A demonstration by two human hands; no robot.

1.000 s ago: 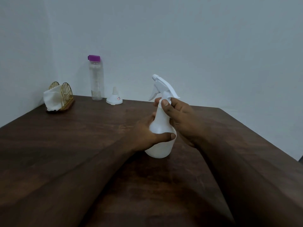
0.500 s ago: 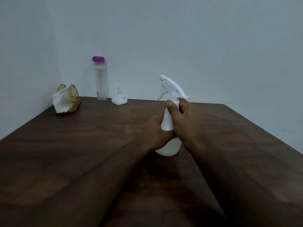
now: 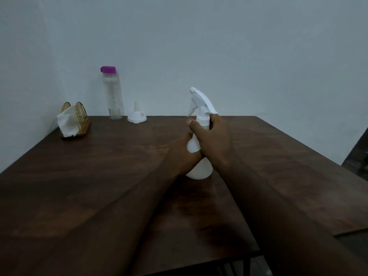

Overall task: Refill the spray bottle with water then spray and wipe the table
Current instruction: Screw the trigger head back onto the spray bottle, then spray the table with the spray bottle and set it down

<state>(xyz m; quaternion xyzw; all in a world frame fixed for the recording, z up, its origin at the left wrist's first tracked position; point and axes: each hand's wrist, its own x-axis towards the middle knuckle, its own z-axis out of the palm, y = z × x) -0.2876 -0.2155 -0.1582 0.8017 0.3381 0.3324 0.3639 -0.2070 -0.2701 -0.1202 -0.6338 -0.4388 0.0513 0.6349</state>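
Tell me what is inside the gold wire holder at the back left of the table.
A white cloth stands tucked between the wire arches of the gold holder, bulging out toward the front. Its lower edge and the holder's base behind it are covered.

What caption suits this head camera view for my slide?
Left hand steadies the white spray bottle while the right hand grips its neck.

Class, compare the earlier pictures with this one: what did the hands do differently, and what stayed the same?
The right hand slid its grip around the spray bottle neck, thumb crossing in front. The left hand kept holding the body. Bottle stays upright on the table, head on.
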